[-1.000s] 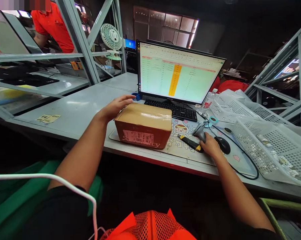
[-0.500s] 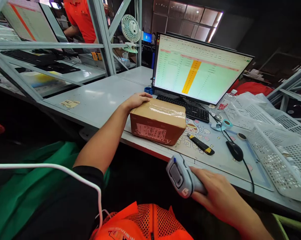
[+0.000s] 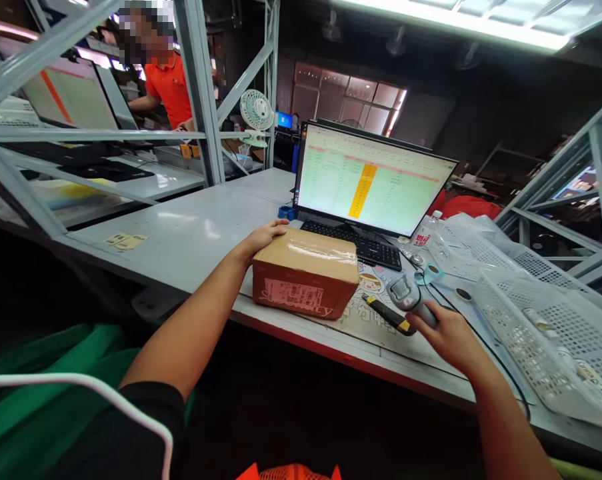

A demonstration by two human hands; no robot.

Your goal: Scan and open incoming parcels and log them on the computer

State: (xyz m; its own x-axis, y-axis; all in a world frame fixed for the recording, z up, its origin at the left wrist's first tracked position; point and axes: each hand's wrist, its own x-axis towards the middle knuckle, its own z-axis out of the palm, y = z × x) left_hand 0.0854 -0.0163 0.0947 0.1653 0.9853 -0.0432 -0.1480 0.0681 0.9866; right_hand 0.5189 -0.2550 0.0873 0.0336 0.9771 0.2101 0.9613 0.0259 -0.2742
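Observation:
A taped cardboard box (image 3: pixel 305 270) sits near the front edge of the desk, a printed label (image 3: pixel 293 293) on its side facing me. My left hand (image 3: pixel 265 240) grips its far left top edge; some of the fingers are hidden. In my right hand (image 3: pixel 448 333) is a grey barcode scanner (image 3: pixel 408 297), its handle wrapped by my fingers. The scanner is over the desk mat, to the right of the box. Just beneath it lies a black and yellow utility knife (image 3: pixel 388 315), close to my right fingertips.
Behind the box stand a keyboard (image 3: pixel 381 253) and a monitor (image 3: pixel 371 180) showing a spreadsheet. White perforated baskets (image 3: pixel 545 340) line the right side, near a tape roll (image 3: pixel 433 272). Metal framing (image 3: pixel 201 93) rises at left, with a co-worker (image 3: pixel 168 90) beyond it.
My right hand has lifted the scanner from in front of the desk edge to over the mat by the knife. My left hand stays on the box. The view has tilted up.

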